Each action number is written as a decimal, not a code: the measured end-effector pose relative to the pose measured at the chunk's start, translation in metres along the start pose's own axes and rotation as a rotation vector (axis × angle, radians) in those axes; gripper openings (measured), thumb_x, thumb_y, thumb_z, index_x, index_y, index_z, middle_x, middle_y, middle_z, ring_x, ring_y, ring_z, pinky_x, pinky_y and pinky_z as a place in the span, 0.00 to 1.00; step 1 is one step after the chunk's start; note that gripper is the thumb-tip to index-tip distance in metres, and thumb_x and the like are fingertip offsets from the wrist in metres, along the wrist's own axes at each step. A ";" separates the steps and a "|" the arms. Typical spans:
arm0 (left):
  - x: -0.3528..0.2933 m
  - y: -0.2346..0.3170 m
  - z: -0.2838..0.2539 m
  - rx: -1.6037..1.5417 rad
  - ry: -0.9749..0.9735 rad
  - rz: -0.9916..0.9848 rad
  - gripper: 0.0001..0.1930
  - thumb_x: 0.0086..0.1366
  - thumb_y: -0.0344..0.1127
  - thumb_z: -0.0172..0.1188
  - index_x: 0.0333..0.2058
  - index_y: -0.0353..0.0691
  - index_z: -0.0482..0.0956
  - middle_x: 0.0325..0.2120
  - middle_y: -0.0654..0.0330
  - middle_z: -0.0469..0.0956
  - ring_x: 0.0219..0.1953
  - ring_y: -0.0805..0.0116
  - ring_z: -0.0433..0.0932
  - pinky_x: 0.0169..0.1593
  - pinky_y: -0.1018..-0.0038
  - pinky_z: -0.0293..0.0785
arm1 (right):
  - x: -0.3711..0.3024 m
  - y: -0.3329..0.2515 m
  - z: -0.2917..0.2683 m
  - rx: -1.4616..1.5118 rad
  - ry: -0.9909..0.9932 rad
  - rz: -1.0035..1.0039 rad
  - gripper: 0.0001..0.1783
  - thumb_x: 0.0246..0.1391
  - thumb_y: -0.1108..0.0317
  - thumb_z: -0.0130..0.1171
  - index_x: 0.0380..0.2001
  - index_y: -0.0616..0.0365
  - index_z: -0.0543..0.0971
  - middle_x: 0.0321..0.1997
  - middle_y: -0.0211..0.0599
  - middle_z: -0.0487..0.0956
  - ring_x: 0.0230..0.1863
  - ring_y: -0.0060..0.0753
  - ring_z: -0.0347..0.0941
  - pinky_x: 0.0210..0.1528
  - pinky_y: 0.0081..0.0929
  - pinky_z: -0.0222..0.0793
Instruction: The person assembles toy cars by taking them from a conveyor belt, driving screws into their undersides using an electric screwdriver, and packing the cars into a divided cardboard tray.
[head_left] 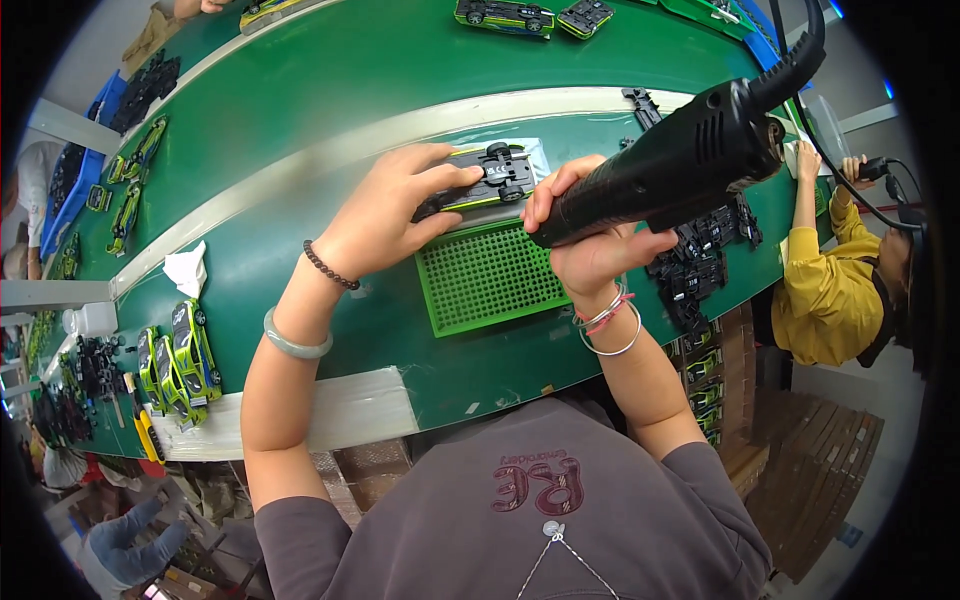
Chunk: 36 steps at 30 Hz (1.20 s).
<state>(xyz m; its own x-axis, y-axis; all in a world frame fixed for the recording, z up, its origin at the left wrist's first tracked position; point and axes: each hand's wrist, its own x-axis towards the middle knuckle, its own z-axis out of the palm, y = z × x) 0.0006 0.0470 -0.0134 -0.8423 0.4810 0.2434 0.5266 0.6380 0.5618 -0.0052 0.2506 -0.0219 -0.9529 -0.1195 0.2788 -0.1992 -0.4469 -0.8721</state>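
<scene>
A: Where do we place the toy car [488, 178]?
B: Just past the far rim of the green basket [432, 300]. Wheels up, long axis near left-right, right end a touch farther off.
A: Nearer hand?
B: Left hand [405, 205], already touching: it grips the car's left end, fingertips on the underside, thumb along the near side. From it, the car runs out rightward.
A: And the right hand [590, 225]?
B: Closed round a black power driver [660, 165], just beside the car's right end. We can't see the tool's tip, so contact: can't tell.
A: Edges, room?
B: Basket on the near side, black plastic parts [705, 260] crowding the right. Widest room we note: green tabletop [400, 70] beyond the white strip [330, 150].
</scene>
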 end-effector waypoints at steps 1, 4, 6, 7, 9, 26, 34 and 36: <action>0.000 0.000 0.000 -0.001 -0.001 -0.002 0.24 0.50 0.29 0.63 0.49 0.47 0.72 0.51 0.51 0.66 0.54 0.52 0.65 0.56 0.64 0.62 | 0.000 0.001 0.000 0.027 -0.014 0.007 0.57 0.23 0.10 0.24 0.27 0.60 0.64 0.17 0.37 0.68 0.18 0.30 0.67 0.20 0.25 0.66; 0.000 0.000 -0.002 -0.021 -0.003 -0.005 0.25 0.50 0.29 0.63 0.50 0.48 0.72 0.51 0.51 0.66 0.54 0.52 0.64 0.57 0.64 0.62 | 0.000 0.003 -0.001 0.059 -0.056 0.016 0.57 0.23 0.10 0.25 0.27 0.60 0.65 0.17 0.37 0.68 0.18 0.30 0.67 0.21 0.25 0.66; 0.000 0.001 -0.001 -0.008 0.002 0.002 0.25 0.51 0.30 0.63 0.50 0.48 0.72 0.51 0.51 0.66 0.54 0.51 0.64 0.56 0.64 0.62 | -0.001 0.002 0.000 0.032 -0.047 0.036 0.57 0.23 0.10 0.26 0.27 0.60 0.65 0.17 0.36 0.68 0.17 0.29 0.67 0.21 0.25 0.65; 0.000 0.001 -0.001 0.006 0.007 0.011 0.24 0.51 0.30 0.63 0.50 0.48 0.72 0.51 0.51 0.66 0.54 0.51 0.65 0.56 0.63 0.62 | -0.001 0.002 0.001 0.005 -0.038 0.054 0.57 0.23 0.10 0.26 0.26 0.60 0.65 0.17 0.36 0.68 0.17 0.29 0.67 0.21 0.25 0.65; -0.001 0.001 0.000 0.026 0.008 0.012 0.24 0.51 0.30 0.62 0.50 0.48 0.72 0.51 0.51 0.66 0.54 0.51 0.65 0.56 0.63 0.62 | -0.002 0.001 0.003 -0.006 -0.050 0.057 0.57 0.23 0.10 0.26 0.26 0.60 0.65 0.16 0.36 0.68 0.17 0.29 0.67 0.20 0.24 0.65; -0.002 0.007 -0.001 0.169 0.065 0.053 0.21 0.53 0.34 0.62 0.47 0.48 0.74 0.47 0.49 0.69 0.48 0.50 0.69 0.52 0.63 0.66 | 0.052 -0.044 0.012 0.105 -0.123 -0.249 0.60 0.21 0.09 0.19 0.26 0.62 0.67 0.15 0.40 0.68 0.15 0.33 0.64 0.20 0.28 0.64; -0.005 0.009 0.000 0.175 0.073 0.047 0.21 0.52 0.34 0.62 0.47 0.48 0.74 0.47 0.50 0.69 0.48 0.51 0.69 0.52 0.63 0.66 | 0.063 -0.020 0.010 -0.065 -0.064 -0.169 0.56 0.27 0.12 0.23 0.26 0.60 0.66 0.14 0.39 0.67 0.16 0.33 0.66 0.19 0.26 0.65; -0.005 0.010 -0.001 0.169 0.061 0.039 0.21 0.52 0.34 0.62 0.47 0.48 0.74 0.47 0.50 0.69 0.48 0.51 0.69 0.52 0.63 0.66 | 0.064 -0.017 0.011 -0.065 -0.080 -0.160 0.55 0.27 0.12 0.23 0.25 0.60 0.66 0.14 0.39 0.67 0.16 0.33 0.66 0.19 0.26 0.65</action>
<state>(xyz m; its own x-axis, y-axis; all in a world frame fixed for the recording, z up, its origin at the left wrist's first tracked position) 0.0103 0.0497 -0.0080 -0.8237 0.4730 0.3127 0.5663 0.7143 0.4112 -0.0605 0.2403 0.0155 -0.8870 -0.1231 0.4450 -0.3634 -0.4082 -0.8374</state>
